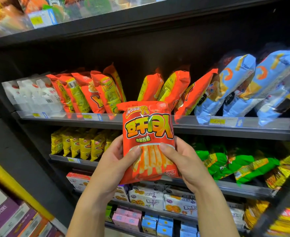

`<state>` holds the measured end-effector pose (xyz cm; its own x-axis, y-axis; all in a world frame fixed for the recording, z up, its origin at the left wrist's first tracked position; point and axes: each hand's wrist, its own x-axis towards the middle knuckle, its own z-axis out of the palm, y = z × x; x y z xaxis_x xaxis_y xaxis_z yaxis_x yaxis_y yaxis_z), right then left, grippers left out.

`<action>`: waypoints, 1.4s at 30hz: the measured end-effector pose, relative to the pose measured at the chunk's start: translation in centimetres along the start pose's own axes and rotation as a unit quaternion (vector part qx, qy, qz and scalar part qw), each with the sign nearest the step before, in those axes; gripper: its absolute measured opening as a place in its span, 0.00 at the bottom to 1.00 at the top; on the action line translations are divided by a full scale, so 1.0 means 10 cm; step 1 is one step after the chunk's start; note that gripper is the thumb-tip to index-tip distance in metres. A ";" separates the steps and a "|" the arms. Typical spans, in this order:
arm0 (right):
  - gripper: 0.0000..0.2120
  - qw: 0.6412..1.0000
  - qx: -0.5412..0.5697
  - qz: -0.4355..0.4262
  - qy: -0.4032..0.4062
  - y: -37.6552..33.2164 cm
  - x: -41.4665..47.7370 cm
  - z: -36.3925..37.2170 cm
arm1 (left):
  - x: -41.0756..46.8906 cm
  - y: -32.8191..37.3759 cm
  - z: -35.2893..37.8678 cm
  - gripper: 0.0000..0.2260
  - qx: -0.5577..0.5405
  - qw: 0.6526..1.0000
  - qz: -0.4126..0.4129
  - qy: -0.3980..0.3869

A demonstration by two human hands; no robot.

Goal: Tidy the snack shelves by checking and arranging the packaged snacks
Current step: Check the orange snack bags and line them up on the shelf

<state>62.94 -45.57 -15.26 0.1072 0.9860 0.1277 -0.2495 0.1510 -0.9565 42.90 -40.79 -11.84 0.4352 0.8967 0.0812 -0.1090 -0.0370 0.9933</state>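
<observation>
- Big black metal shelving unit point(188, 128) fills pretty much the whole view, several tiers, all stocked with snacks.
- Pale blue plastic snack bags point(243, 86) at the right of the middle tier, leaning over to the left.
- Row of orange-red foil packs with yellow lettering point(89, 93) left of those on the same tier, standing on edge, with a gap in the row right behind the held bag.
- Bright green crinkly bags point(229, 165) one tier down on the right, slumped over.
- The orange-red snack bag with fries printed on it point(147, 130) is up in front of the middle tier, off the shelf, held upside down, print facing the camera.
- Left hand point(113, 166) grips its lower left edge, thumb point(134, 152) flat on the front.
- Right hand point(187, 165) grips the lower right edge the same way. The other fingers are behind the bag, so can't tell how they lie.
- Small yellow price label point(217, 121) on the rail under the blue bags.
</observation>
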 end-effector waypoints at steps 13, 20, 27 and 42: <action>0.30 0.997 -0.014 -0.070 -0.029 0.06 0.02 -0.15 | -0.03 -0.03 -0.06 0.23 0.056 0.995 0.061 -0.049; 0.37 0.999 -0.010 -0.024 -0.028 0.00 0.00 -0.16 | 0.02 -0.04 -0.04 0.24 0.027 0.999 0.029 -0.032; 0.44 0.997 0.021 0.069 0.022 -0.11 0.00 -0.05 | 0.07 -0.02 0.06 0.20 -0.029 0.997 -0.061 0.024; 0.32 0.996 -0.056 -0.005 0.062 -0.19 -0.04 0.08 | 0.32 -0.11 0.05 0.17 -0.050 0.993 -0.093 0.047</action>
<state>62.59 -46.20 -13.28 0.2294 0.9672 0.1095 -0.1399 0.1441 -0.9796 44.87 -38.16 -12.60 0.3708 0.9214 -0.1164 -0.1246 0.1736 0.9769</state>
